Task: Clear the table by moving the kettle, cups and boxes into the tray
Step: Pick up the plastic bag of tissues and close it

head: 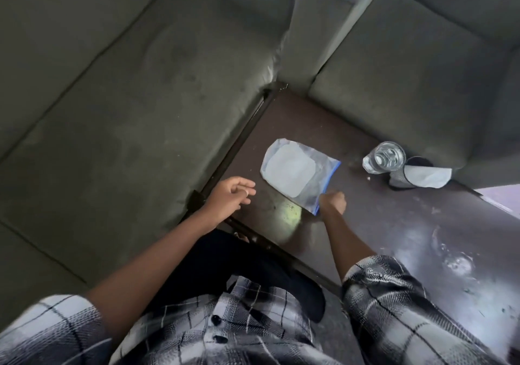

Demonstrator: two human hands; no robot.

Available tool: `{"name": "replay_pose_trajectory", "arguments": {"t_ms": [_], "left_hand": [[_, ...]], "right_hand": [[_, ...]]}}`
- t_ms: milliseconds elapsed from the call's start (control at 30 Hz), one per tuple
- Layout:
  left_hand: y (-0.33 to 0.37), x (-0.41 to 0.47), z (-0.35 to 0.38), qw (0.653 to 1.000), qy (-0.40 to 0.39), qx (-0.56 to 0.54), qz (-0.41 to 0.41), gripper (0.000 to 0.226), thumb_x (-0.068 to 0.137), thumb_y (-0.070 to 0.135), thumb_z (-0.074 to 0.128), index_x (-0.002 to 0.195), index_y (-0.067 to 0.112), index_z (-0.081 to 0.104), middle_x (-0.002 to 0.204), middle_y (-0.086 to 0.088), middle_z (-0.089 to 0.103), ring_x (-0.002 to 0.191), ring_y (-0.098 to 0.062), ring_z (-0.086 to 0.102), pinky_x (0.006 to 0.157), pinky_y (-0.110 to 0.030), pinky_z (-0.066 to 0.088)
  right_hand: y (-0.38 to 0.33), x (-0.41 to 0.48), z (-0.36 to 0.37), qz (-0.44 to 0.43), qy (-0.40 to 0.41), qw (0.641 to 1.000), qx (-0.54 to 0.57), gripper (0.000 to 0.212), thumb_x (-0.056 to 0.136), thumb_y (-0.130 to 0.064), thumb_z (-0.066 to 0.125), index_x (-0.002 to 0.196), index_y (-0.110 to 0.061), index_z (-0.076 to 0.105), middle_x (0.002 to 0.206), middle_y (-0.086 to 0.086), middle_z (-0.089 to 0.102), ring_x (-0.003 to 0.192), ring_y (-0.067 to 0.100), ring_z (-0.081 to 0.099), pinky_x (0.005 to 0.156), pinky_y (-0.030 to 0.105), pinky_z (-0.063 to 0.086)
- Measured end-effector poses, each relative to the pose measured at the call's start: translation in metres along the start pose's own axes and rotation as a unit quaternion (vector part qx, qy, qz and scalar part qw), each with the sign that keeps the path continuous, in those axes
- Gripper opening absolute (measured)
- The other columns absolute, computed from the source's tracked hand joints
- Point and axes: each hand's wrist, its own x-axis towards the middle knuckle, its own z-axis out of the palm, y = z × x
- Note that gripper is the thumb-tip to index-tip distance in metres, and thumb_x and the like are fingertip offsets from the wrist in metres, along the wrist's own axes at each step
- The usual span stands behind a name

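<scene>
A clear plastic zip bag with a blue seal strip lies flat on the dark brown table; a pale square lid or box shows inside it. My right hand pinches the bag's near corner by the blue strip. My left hand hovers with relaxed fingers over the table's left edge, holding nothing. At the table's far right stands a clear glass, and beside it a dark patterned cup with a white paper or cloth draped on it. No kettle or tray is in view.
A grey-green sofa wraps around the table on the left and at the back. Wet marks and glare lie on the table's right part. My lap and checked shirt fill the bottom of the view.
</scene>
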Motion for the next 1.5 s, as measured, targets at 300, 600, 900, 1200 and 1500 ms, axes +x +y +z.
{"name": "replay_pose_trajectory", "arguments": {"t_ms": [300,600,900,1200,1500], "left_hand": [[0.005,0.0,-0.001,1.0,-0.001,0.009,0.023,0.025,0.093,0.01,0.046,0.091,0.03,0.061,0.096,0.008,0.068,0.083,-0.011,0.064,0.073,-0.024,0.045],[0.024,-0.006,-0.009,0.999,0.002,0.016,0.044,0.023,0.093,0.007,0.045,0.1,0.022,0.061,0.102,0.002,0.068,0.087,-0.014,0.064,0.076,-0.023,0.047],[0.108,-0.036,0.006,0.995,-0.03,-0.002,0.097,0.029,0.087,0.002,0.056,0.111,0.016,0.061,0.109,-0.001,0.067,0.091,-0.012,0.06,0.075,-0.021,0.045],[0.186,-0.07,0.047,0.958,-0.168,0.087,0.214,0.036,0.067,0.036,0.081,0.1,0.029,0.068,0.105,0.011,0.068,0.097,0.001,0.061,0.092,-0.026,0.047],[0.207,-0.104,0.118,0.94,-0.247,-0.099,0.216,0.017,0.073,0.024,0.076,0.086,0.013,0.075,0.091,-0.002,0.073,0.087,-0.014,0.066,0.084,-0.028,0.049]], "right_hand": [[0.005,0.002,0.022,0.026,-0.016,0.999,0.028,0.044,0.084,-0.02,0.057,0.123,-0.003,0.046,0.131,0.021,0.048,0.122,0.038,0.048,0.098,0.042,0.042],[-0.001,-0.006,0.008,-0.04,0.004,0.986,0.163,0.024,0.08,-0.004,0.058,0.068,-0.016,0.041,0.084,0.008,0.052,0.085,0.027,0.054,0.075,0.033,0.043],[-0.029,-0.099,-0.15,-0.271,-0.033,0.953,0.131,0.035,0.071,0.002,0.066,0.061,-0.022,0.043,0.07,0.006,0.054,0.065,0.017,0.045,0.063,0.029,0.036],[-0.064,-0.177,-0.321,-0.409,-0.17,0.894,0.074,0.033,0.067,0.013,0.073,0.072,-0.016,0.058,0.06,0.003,0.054,0.054,0.004,0.047,0.055,0.022,0.037],[0.004,-0.175,-0.371,-0.324,-0.211,0.79,0.475,0.063,0.058,-0.042,0.082,0.11,-0.012,0.062,0.097,0.007,0.07,0.083,0.018,0.068,0.072,0.032,0.055]]}}
